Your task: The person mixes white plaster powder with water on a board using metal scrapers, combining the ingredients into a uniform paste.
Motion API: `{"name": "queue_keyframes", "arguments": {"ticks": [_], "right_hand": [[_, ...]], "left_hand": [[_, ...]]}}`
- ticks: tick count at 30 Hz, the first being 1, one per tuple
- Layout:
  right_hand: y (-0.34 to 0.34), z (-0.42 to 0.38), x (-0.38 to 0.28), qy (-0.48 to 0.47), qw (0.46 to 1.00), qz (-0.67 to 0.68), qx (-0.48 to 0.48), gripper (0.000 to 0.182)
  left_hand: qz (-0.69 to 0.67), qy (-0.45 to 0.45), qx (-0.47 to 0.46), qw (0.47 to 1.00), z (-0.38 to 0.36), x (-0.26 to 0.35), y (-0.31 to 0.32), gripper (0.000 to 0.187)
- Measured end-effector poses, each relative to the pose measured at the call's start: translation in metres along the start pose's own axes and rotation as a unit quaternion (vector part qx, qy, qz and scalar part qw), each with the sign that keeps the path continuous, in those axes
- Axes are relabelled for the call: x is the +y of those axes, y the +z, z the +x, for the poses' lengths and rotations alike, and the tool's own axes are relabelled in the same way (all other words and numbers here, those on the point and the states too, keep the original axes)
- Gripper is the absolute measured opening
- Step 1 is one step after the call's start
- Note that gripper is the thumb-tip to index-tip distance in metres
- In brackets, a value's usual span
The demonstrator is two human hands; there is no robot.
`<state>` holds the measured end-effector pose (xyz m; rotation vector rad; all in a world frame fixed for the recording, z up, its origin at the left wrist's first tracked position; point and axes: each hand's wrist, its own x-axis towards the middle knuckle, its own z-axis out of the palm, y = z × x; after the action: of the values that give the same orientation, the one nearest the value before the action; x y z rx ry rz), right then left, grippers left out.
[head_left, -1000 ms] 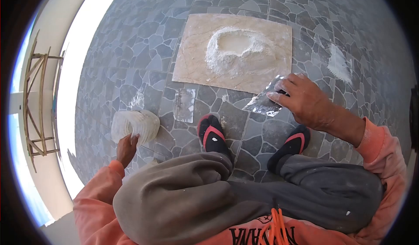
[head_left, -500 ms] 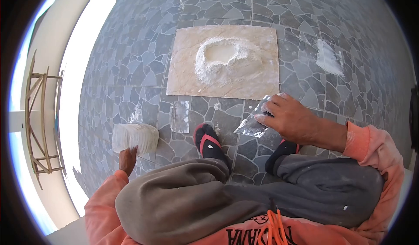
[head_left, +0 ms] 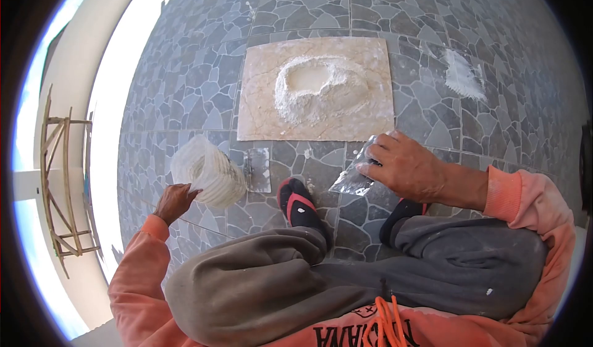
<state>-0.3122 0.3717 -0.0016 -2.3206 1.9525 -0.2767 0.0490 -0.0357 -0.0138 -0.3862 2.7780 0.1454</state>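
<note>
My left hand (head_left: 176, 202) is closed on the near edge of a whitish, translucent, ribbed container (head_left: 223, 183), which is tilted so that its round end shows. Whether it holds anything I cannot make out. My right hand (head_left: 404, 168) grips a flat, shiny metal scraper blade (head_left: 353, 180) smeared with white, held low over the floor. Ahead of both hands, a ring-shaped mound of white powder (head_left: 346, 97) lies on a beige marbled tile (head_left: 256, 109). Pale liquid (head_left: 307, 78) fills the hollow in the mound.
A second flat metal blade (head_left: 259, 171) lies on the stone-patterned floor (head_left: 179, 106), just right of the container. White powder (head_left: 463, 75) is smeared on the floor at far right. My feet in black and red flip-flops (head_left: 299, 205) are close by. A wooden frame (head_left: 58, 180) stands at left.
My left hand has lifted and tipped the ribbed container, bringing it slightly right, nearer the loose blade. My right hand keeps hold of the scraper and has barely moved.
</note>
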Motion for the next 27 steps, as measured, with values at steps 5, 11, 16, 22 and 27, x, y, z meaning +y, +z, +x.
{"name": "queue_keyframes", "arguments": {"ticks": [5,11,16,22,27], "right_hand": [[0.002,0.000,-0.002,-0.005,1.000,0.004,-0.002,0.014],[0.004,-0.003,-0.002,-0.002,1.000,0.020,-0.012,0.017],[0.007,-0.005,-0.004,-0.003,1.000,0.028,0.009,0.012],[0.004,-0.006,-0.007,-0.008,0.999,0.041,-0.002,0.011],[0.001,-0.006,-0.008,-0.004,0.998,0.044,-0.055,0.027]], "left_hand": [[0.043,0.104,-0.013,0.994,0.054,0.024,-0.039,0.034],[0.072,0.166,-0.019,0.983,0.113,0.042,-0.067,0.031],[0.098,0.195,-0.040,0.975,0.156,0.057,-0.086,0.032],[0.143,0.203,-0.059,0.967,0.197,0.073,-0.100,0.044],[0.168,0.210,-0.066,0.961,0.222,0.082,-0.102,0.044]]}}
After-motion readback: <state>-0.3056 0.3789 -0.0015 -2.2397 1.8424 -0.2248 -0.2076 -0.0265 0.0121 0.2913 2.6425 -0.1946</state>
